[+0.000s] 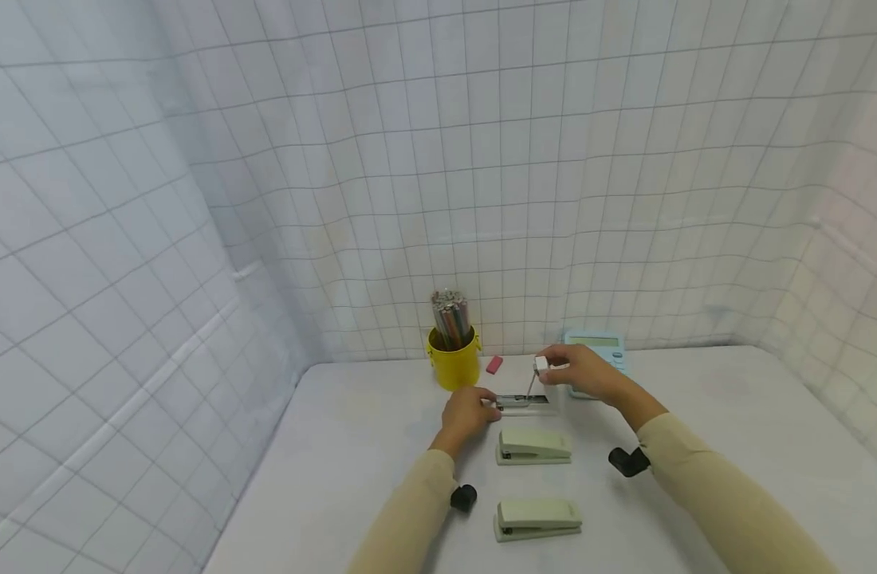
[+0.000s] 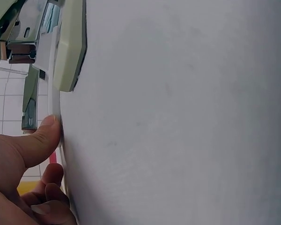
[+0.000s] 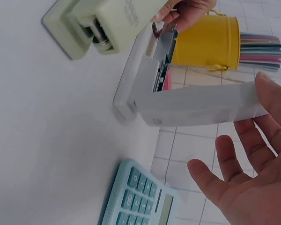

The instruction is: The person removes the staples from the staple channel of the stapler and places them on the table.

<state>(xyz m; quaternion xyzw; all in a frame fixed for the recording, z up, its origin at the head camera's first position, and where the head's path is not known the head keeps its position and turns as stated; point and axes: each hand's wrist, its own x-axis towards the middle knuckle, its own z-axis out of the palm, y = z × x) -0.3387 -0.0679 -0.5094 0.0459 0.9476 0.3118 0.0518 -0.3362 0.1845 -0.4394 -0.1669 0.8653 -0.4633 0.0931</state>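
Observation:
A white stapler (image 1: 525, 411) lies on the table with its top arm (image 3: 201, 104) swung up, so the metal staple channel shows. My right hand (image 1: 580, 371) pinches the raised end of that arm between thumb and fingers. A thin spring (image 3: 208, 74) stretches from the channel to the arm. At the opposite end, my left hand (image 1: 467, 413) grips the base of the stapler low on the tabletop. Closer to me sits a pale green stapler (image 1: 534, 448), closed, and another green stapler (image 1: 539, 521) is nearer still.
Behind the left hand stands a yellow bucket (image 1: 457, 370) full of pencils (image 1: 450, 317). A pink eraser (image 1: 494, 364) lies beside it. The light blue calculator (image 3: 136, 194) is near the right hand, partly hidden by it in the head view. Gridded cloth (image 1: 496, 199) hangs behind the table.

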